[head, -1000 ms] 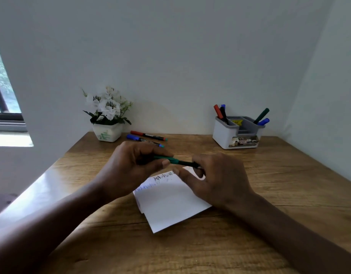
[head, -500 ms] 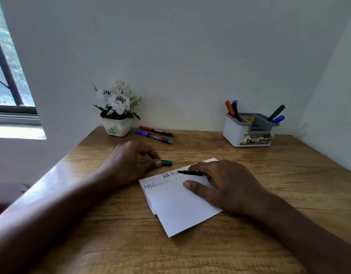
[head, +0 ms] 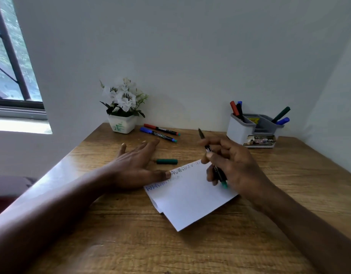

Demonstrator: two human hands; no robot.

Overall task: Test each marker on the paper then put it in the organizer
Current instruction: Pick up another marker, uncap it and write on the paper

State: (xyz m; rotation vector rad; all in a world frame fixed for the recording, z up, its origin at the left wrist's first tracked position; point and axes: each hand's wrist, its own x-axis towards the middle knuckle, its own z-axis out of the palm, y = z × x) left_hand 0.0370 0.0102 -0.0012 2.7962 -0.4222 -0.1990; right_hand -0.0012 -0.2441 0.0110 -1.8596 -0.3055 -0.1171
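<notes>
Organizer (head: 238,129) label too blurred to read; scribbles on paper (head: 190,198) in blue, black and green, no legible words. R hand (head: 236,167) grips green marker (head: 202,137), fingers curled round barrel. Long axis steep, green end low over paper, thin dark end pointing up and away twd wall. L hand (head: 137,165) flat, fingers spread, thumb on paper's edge. Vs 0.5 s ago: marker lay level, and L hand, then curled on green cap (head: 166,161), has let it go; cap lies on table (head: 190,250) beside paper.

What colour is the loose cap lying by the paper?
Dark green. The cap shows clearly in the head view.
</notes>
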